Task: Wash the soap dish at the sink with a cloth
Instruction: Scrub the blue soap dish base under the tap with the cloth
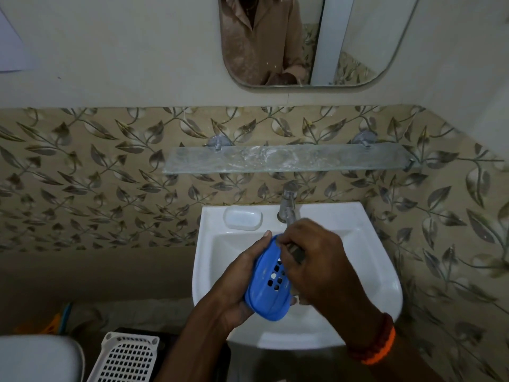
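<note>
The left hand (242,282) cups the dish (271,282) from its left side, fingers curled under it and the thumb laid along its far left rim, so the dish is gripped and held over the sink (366,274) bowl. The right hand (319,260) lies across the right side of the dish with its fingers bent and bunched at the far rim; they seem to pinch something small and dark there, perhaps the cloth, but what it is cannot be told. The dish is an oval of smooth blue plastic, domed, with a block of small square holes in its middle, and it is tilted with its long axis running from near to far. It sits between the two hands, touching both, just near of the tap (287,206). The tap is dull chrome and stands at the far edge of the sink; whether water runs cannot be told. The sink is glossy white ceramic with a rounded near edge. On its far left ledge rests a pale rounded-rectangle tray (243,218). Above it a frosted glass shelf (289,159) hangs on two metal pegs against tiles patterned with leaves. An orange and brown band (377,347) circles the right wrist. At the near left stands a white plastic basket (125,359) with a grid of holes.
</note>
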### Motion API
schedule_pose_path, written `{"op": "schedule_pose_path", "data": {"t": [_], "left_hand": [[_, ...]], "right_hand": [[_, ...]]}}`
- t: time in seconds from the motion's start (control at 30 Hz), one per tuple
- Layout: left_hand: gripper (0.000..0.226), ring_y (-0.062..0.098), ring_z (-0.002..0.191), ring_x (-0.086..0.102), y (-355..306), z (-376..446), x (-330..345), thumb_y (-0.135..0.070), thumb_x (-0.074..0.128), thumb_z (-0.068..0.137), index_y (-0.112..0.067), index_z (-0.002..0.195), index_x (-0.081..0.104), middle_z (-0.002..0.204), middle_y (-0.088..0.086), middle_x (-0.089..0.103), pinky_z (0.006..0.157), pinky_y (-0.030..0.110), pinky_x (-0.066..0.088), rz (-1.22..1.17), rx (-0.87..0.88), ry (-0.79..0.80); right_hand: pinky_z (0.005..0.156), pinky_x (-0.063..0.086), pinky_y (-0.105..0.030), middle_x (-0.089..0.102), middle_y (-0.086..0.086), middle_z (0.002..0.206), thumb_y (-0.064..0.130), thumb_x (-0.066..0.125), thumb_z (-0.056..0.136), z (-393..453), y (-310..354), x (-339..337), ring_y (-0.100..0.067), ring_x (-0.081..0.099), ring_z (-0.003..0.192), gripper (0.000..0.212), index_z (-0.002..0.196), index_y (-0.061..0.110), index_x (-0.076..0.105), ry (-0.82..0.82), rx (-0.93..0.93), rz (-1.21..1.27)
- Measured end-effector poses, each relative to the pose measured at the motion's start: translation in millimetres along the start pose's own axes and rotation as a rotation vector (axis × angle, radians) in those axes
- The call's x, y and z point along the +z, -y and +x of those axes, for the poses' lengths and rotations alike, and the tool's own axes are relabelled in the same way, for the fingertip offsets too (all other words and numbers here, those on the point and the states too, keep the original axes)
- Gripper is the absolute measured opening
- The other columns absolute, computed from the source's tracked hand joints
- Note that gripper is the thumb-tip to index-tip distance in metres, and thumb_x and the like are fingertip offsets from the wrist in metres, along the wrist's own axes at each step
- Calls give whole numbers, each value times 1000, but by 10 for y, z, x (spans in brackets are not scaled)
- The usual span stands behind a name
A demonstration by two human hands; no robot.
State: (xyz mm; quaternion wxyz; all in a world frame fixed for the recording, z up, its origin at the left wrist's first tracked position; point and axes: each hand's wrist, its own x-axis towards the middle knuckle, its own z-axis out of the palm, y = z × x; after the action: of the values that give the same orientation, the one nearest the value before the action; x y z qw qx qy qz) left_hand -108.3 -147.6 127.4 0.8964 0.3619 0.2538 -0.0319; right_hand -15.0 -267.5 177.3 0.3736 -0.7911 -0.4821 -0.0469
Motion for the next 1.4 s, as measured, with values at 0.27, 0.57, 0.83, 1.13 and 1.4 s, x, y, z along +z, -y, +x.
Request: {"op": "schedule_pose_path", "data": {"t": [0.27,0.57,0.83,1.13,1.4], "left_hand": [[53,25,93,72,-56,14,43,-54,66,90,-10,120,74,108,13,74,83,39,59,-21,-12,25],[49,25,90,73,-51,26,34,-52,65,91,-11,114,78,105,13,75,80,38,59,-11,33,-36],[48,29,93,74,5,11,118,-54,58,94,-15,113,78,115,17,76,80,39,61,40,151,-127],[43,23,91,76,-18,-1,154,-57,52,95,-27,108,80,110,10,79,75,33,61,158,239,-129],[38,22,93,77,-11,20,165,-60,54,90,-36,102,80,107,5,80,79,33,61,216,298,-135]], "right_hand": [[69,59,-28,65,1,83,12,73,83,-192,147,80,-9,65,75,22,96,18,56,-3,-61,90],[62,52,-17,53,3,73,8,72,83,-247,134,165,-9,56,65,30,85,19,45,-98,-83,108],[39,44,-14,52,1,56,24,76,71,-34,-2,155,-6,54,48,33,70,22,43,-184,460,250],[42,47,-20,54,-2,56,23,78,67,85,-81,28,-5,47,44,42,65,26,36,-232,532,333],[54,56,-50,61,-22,66,21,78,63,167,-63,-40,-21,56,52,40,64,25,38,-196,611,458]]}}
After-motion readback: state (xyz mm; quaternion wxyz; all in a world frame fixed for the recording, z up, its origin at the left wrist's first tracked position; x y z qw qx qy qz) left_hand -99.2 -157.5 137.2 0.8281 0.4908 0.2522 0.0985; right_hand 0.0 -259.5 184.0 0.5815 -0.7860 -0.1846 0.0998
